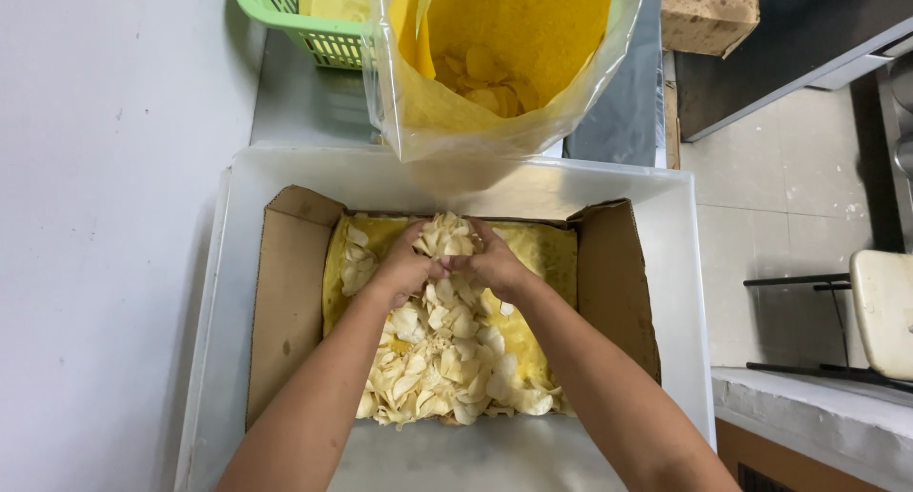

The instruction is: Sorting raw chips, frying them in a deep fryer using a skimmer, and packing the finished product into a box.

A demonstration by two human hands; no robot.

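Inside a brown cardboard box, lined with yellow paper and set within a white plastic tub, a heap of pale sliced chips is spread toward the near end. At the far end of the heap, a bunched handful of chips is clamped between the left hand and the right hand, each grip curled closed around it, fingers meeting above the pile. Just beyond the tub, a clear plastic bag lined with yellow paper is seen standing open, more chips lying inside. A green plastic basket is seen beside it on the grey bench.
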